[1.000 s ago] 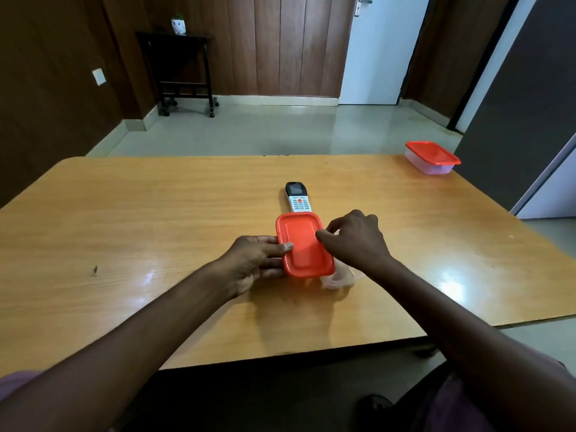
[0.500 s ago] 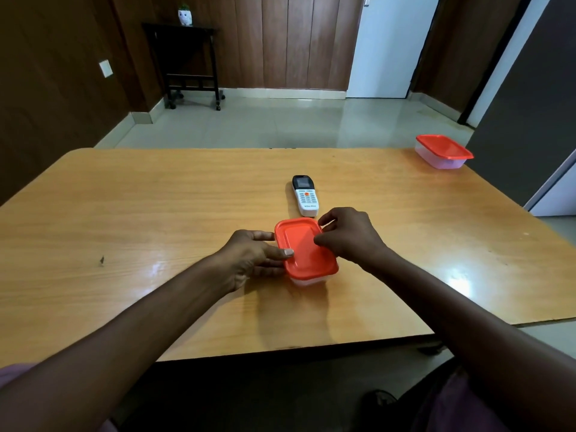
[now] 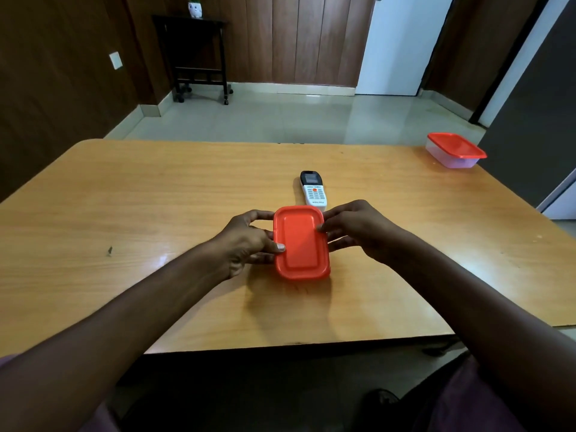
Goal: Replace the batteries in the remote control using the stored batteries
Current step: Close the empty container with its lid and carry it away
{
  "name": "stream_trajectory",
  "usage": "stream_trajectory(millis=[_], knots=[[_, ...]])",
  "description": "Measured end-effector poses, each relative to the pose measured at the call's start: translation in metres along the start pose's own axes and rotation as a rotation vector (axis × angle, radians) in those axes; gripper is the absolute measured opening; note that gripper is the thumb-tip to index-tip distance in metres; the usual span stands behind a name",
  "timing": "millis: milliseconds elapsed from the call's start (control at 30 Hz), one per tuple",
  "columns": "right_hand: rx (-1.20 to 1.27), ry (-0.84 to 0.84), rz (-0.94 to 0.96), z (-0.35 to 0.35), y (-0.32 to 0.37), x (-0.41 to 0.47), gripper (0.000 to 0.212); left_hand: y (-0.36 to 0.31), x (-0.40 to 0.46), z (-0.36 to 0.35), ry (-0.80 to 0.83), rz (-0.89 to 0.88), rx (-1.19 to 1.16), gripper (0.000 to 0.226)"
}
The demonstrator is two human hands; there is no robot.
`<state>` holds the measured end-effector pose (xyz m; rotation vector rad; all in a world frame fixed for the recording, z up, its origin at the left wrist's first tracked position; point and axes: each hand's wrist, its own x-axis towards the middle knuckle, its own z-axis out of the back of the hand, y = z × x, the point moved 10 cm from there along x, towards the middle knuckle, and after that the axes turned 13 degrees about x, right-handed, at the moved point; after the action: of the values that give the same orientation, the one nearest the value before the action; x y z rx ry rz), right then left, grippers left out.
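A small container with a red lid (image 3: 300, 242) sits in the middle of the wooden table (image 3: 124, 198). My left hand (image 3: 249, 241) grips its left side, thumb on the lid's edge. My right hand (image 3: 358, 229) holds its right side with fingertips on the lid rim. The lid covers the container, so what is inside is hidden. Just beyond it lies a white remote control (image 3: 313, 191) with a dark screen, buttons up, its near end touching the container's far edge.
A second red-lidded container (image 3: 455, 150) stands at the table's far right corner. A dark side table (image 3: 193, 54) with a small white pot stands against the back wall. A small dark speck (image 3: 109, 251) marks the tabletop at left.
The red lid was tilted off the container with the clear base showing at right; now it lies flat over it, and both hands hold its sides.
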<state>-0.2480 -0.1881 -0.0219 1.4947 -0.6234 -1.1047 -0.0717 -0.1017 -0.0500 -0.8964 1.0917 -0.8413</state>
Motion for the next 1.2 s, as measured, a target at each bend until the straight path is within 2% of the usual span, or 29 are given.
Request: stream_trajectory(millis=[200, 367, 467, 667, 833, 933, 1067, 1200], knots=[[0.085, -0.014, 0.074, -0.002, 0.010, 0.002, 0.008, -0.012, -0.004, 0.023, -0.107, -0.106, -0.088, 0.032], [0.085, 0.006, 0.104, -0.014, 0.013, 0.002, 0.008, -0.010, 0.000, 0.040, -0.209, -0.085, -0.024, 0.023], [0.105, -0.016, 0.138, -0.012, 0.013, 0.002, 0.010, -0.013, 0.001, 0.037, -0.190, -0.087, 0.032, 0.019], [-0.043, 0.005, 0.205, -0.014, 0.025, 0.006, 0.006, -0.009, -0.005, 0.030, -0.159, -0.137, -0.005, 0.017], [-0.151, 0.020, 0.241, -0.029, 0.020, 0.006, 0.007, -0.018, -0.003, 0.041, -0.228, -0.164, 0.042, 0.005], [-0.071, 0.002, 0.266, -0.025, 0.022, 0.004, 0.008, -0.017, -0.001, 0.045, -0.291, -0.172, 0.015, 0.005], [-0.036, 0.016, 0.109, -0.019, 0.008, 0.004, 0.019, -0.008, 0.000, 0.050, -0.339, -0.146, -0.149, 0.007], [-0.005, -0.034, 0.086, -0.013, 0.005, 0.003, 0.010, -0.004, -0.002, 0.040, -0.145, -0.080, -0.282, 0.029]])
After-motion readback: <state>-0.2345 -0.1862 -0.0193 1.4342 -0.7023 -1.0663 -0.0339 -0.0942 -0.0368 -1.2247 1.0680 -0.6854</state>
